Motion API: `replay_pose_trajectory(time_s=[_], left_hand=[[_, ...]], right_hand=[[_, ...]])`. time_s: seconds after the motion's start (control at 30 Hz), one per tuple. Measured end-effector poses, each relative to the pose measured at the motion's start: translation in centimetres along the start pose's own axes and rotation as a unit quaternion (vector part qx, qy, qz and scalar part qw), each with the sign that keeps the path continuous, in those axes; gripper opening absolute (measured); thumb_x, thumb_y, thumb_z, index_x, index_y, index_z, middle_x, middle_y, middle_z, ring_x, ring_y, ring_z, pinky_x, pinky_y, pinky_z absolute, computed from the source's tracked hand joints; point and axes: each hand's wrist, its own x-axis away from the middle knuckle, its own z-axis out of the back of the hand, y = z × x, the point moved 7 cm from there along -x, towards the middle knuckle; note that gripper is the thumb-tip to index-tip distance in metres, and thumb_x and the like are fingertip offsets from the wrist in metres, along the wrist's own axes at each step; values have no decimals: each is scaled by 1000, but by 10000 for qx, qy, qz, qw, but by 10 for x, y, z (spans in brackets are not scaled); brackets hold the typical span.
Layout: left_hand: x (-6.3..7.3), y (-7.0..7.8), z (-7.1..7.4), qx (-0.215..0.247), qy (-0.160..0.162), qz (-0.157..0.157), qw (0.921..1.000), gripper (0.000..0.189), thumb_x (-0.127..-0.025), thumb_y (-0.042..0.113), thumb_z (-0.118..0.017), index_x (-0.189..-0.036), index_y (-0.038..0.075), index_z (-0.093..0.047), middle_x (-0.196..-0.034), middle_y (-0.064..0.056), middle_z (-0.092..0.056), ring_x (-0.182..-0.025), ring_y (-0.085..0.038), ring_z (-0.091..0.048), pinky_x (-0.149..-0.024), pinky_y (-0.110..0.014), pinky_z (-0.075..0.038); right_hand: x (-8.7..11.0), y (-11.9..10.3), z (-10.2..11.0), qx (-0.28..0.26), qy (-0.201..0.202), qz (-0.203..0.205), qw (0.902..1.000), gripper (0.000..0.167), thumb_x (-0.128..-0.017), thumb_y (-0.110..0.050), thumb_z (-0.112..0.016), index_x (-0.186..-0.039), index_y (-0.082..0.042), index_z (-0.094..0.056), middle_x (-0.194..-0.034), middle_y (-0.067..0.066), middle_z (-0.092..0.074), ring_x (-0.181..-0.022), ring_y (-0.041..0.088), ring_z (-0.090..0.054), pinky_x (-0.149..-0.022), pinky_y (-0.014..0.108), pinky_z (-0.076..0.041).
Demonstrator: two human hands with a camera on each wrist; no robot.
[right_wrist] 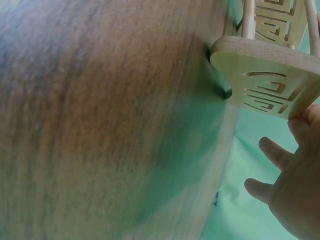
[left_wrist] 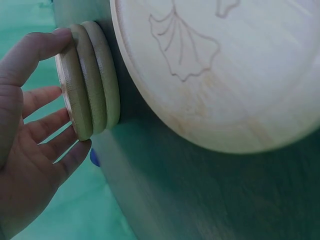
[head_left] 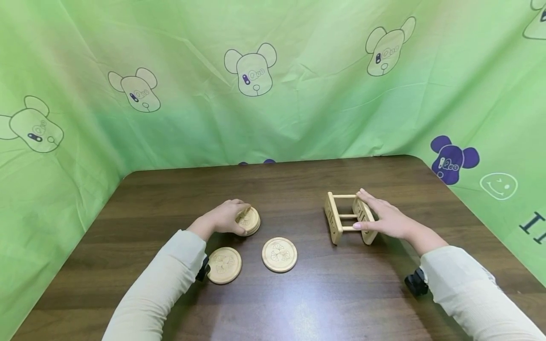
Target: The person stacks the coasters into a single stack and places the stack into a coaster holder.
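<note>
A stack of three round wooden coasters (head_left: 251, 221) lies left of centre in the head view. My left hand (head_left: 222, 218) spans the stack's top coaster (left_wrist: 75, 92), thumb on one edge and fingers around the opposite edge. Nearer to me lie two single coasters with carved leaf patterns, the left coaster (head_left: 224, 265) beside my left wrist and the right coaster (head_left: 279, 255). On the right stands a wooden coaster holder (head_left: 332, 219) with cut-out side panels joined by rods. My right hand (head_left: 390, 220) holds its right panel (right_wrist: 265, 87), thumb at the front, forefinger at the back.
Everything stands on a dark wood-grain table (head_left: 290, 303). A green cloth (head_left: 307, 118) with printed bear heads hangs behind the table and along both sides. Dark wrist cameras sit under both of my white sleeves (head_left: 460, 279).
</note>
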Motion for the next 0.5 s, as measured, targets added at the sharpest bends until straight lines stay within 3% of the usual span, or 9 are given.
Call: replay_pose_trajectory(time_s=[0.5], left_hand=[[0,-3,-1,180,-82,40,9998,73,-65,25,-72,-125,-2,-41,-124,-19,-41,-113,-33,-35,-92,-38,-30]], right_hand=[[0,2,-1,-23,-4,-4,10000,86,-74,-39,-63,-134,5,-20,-137,26,-15,-118,48,-18,-90,58,-15]])
